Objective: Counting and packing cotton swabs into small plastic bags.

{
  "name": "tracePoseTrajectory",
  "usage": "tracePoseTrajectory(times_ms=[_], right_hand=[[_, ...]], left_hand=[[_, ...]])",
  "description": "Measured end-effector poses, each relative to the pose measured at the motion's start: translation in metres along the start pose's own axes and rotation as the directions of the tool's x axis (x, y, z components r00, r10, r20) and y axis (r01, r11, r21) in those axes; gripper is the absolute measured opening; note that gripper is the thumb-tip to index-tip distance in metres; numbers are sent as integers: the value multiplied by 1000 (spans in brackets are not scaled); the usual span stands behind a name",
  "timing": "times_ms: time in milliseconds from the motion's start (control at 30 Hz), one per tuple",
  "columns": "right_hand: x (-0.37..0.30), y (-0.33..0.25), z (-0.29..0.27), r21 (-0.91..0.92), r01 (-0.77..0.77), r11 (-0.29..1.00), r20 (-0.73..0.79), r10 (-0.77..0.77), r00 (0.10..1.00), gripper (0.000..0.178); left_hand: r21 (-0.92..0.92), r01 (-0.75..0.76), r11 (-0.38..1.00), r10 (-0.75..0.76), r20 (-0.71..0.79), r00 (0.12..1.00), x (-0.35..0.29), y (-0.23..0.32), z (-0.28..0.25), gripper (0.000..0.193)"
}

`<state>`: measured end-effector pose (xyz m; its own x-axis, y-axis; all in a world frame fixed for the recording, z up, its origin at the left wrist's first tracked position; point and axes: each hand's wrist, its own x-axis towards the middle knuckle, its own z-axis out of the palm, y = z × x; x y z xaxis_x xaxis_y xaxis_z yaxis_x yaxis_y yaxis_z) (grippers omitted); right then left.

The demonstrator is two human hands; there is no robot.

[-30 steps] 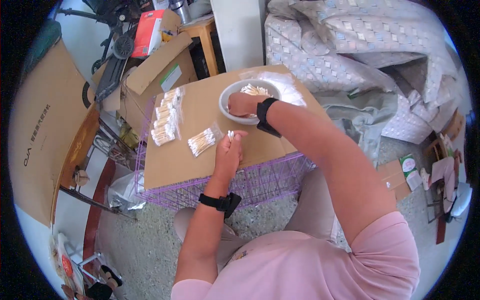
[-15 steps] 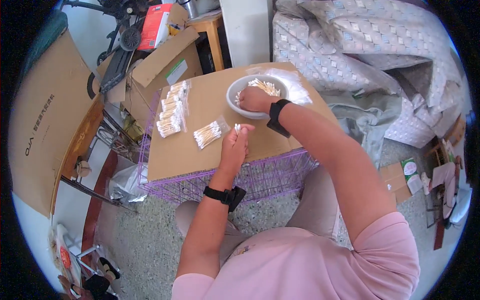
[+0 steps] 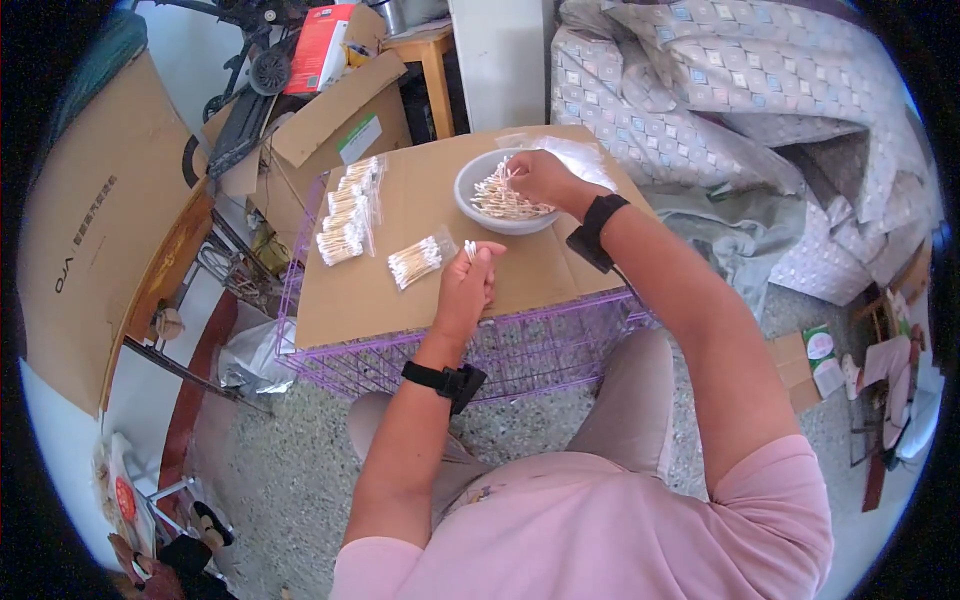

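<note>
My left hand (image 3: 464,295) is closed around a few cotton swabs, their white tips showing above the fingers near the front of the cardboard top. Over the right side of a grey bowl (image 3: 466,203), my right hand (image 3: 548,182) pinches at cotton swabs; how many it holds is hard to see. Loose swabs (image 3: 505,198) with pale sticks fill the bowl. Left of my left hand lies a clear bag of swabs (image 3: 415,262). Farther left, several more filled bags (image 3: 346,220) overlap in a row. Clear empty bags (image 3: 580,160) lie behind the bowl.
The cardboard sheet (image 3: 390,315) rests on a purple wire cage (image 3: 540,345). Boxes (image 3: 350,110) and a wooden stool (image 3: 436,85) stand behind it. Patterned fabric (image 3: 740,80) is heaped at the back right. Another person's foot (image 3: 212,525) shows at the lower left.
My right hand has risen from among the swabs and shifted right toward the bowl's edge, uncovering more of them. My left hand has stayed nearly in place, still holding its swabs.
</note>
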<state>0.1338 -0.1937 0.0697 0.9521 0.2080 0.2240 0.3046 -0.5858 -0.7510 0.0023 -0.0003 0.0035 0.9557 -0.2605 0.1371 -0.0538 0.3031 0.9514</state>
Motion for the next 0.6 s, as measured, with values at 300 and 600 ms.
tracePoseTrajectory(times_ms=[300,600], right_hand=[[-37,-19,-19,251,65,966,-50,-55,997,25],[-121,-23,18,683,93,724,-103,-31,994,9]], left_hand=[[-15,10,1000,-9,5,1000,-1,2,-2,24],[-149,7,989,-11,-22,1000,21,-3,-8,20]])
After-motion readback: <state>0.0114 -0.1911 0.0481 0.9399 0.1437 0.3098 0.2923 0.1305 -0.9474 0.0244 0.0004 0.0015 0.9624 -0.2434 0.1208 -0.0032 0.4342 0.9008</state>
